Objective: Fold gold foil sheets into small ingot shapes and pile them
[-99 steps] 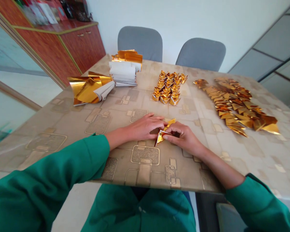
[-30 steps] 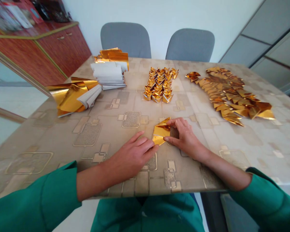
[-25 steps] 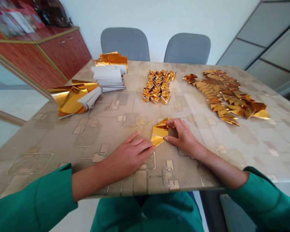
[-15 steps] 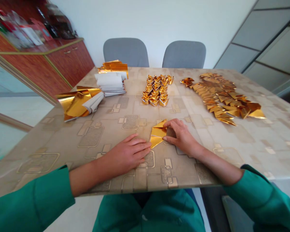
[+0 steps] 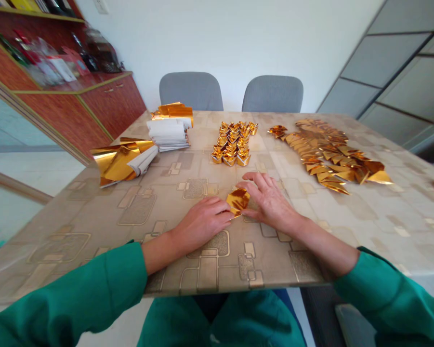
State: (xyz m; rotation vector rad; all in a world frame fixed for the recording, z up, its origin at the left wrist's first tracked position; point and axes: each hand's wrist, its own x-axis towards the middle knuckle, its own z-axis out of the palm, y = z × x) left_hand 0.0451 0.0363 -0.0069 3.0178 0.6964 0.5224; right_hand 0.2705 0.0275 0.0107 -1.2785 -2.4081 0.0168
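A small folded piece of gold foil paper (image 5: pixel 238 200) is between my two hands near the front of the table. My left hand (image 5: pixel 207 219) grips its left edge, fingers together and thumb hidden. On the other side, my right hand (image 5: pixel 270 202) curls round the right edge, with the thumb low and the fingertips at the upper corner. Beyond them sit rows of folded gold paper ingots (image 5: pixel 231 144). To the right spreads a large heap of flat folded gold pieces (image 5: pixel 321 149).
Unfolded gold sheets (image 5: pixel 119 159) lie at the left, beside a stack of white-backed sheets (image 5: pixel 169 132). Two grey chairs (image 5: pixel 191 91) stand behind the patterned table (image 5: pixel 137 255). A wooden cabinet (image 5: pixel 104 103) is at the back left.
The gold paper has gone from a longer, slanted shape with pointed ends to a smaller, compact one. My left hand has moved right and slightly up, closing on it. The view has tilted up slightly.
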